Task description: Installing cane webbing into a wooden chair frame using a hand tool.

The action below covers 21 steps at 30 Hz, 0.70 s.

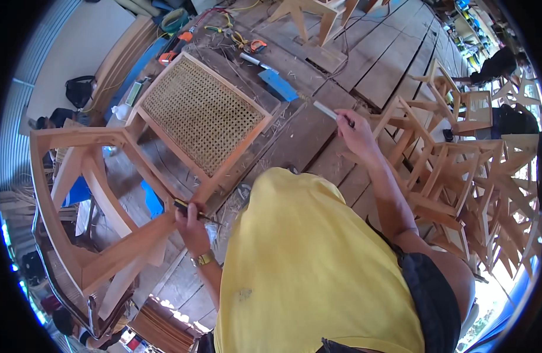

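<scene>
A wooden chair frame [132, 250] stands tilted at the left, with a woven cane panel [203, 112] set in its pale wooden border. At the frame's near joint my left hand [192, 230], a watch on its wrist, is closed around a tool with a black and yellow handle [179, 204]. A thin dark shaft shows on the other side of that hand; the tool's exact kind is unclear. To the right of the panel, my right hand [358, 138] grips a slim silvery stick-like tool [325, 110], held over the plank floor. Its fingers hide the tool's near end.
Beyond the panel lie pliers [238, 41], orange-handled tools [177, 47], a silvery rod [254, 61] and a blue flat piece [278, 85]. Several unfinished wooden chair frames [441, 170] crowd the right side. Another person [499, 65] is at the far right. Gaps run between the floorboards [388, 65].
</scene>
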### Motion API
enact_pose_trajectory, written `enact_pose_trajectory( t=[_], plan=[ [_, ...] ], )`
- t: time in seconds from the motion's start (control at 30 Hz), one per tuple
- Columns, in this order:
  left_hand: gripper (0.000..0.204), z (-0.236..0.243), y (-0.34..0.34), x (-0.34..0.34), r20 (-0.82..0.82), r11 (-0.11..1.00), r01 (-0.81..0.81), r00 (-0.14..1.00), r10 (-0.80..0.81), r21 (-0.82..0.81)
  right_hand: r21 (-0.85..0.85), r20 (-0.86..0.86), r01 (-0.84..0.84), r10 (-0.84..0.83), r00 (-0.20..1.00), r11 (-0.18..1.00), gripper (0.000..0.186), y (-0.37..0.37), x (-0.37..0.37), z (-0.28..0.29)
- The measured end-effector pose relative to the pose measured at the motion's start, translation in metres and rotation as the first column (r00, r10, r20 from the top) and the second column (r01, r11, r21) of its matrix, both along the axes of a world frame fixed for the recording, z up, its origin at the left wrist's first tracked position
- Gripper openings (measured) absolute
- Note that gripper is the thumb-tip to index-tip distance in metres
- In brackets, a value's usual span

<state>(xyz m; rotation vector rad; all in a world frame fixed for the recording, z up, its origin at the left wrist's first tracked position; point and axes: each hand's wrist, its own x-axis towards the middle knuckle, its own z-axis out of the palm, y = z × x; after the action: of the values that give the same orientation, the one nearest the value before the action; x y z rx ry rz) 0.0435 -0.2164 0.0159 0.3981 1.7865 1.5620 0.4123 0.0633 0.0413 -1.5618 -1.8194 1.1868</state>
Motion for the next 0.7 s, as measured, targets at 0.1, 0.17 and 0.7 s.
enact_pose_trajectory(
  t=[0.1, 0.17, 0.7],
  plan=[
    [0.017, 0.004, 0.004, 0.032, 0.046, 0.998, -0.009, 0.999, 0.006, 0.069, 0.068, -0.008, 0.102, -0.102, 0.995, 0.992, 0.030, 0.015, -0.015, -0.006],
    [0.020, 0.002, 0.006, 0.038, -0.016, 1.000, -0.019, 1.000, 0.020, 0.010, 0.310, 0.013, 0.101, -0.110, 0.994, 0.945, 0.029, 0.038, -0.024, -0.035],
    [0.037, -0.004, 0.010, 0.066, -0.056, 0.963, -0.265, 0.962, 0.268, 0.054, 0.155, 0.368, -0.070, 0.008, 0.930, 0.985, 0.032, 0.120, -0.029, -0.163]
  ],
)
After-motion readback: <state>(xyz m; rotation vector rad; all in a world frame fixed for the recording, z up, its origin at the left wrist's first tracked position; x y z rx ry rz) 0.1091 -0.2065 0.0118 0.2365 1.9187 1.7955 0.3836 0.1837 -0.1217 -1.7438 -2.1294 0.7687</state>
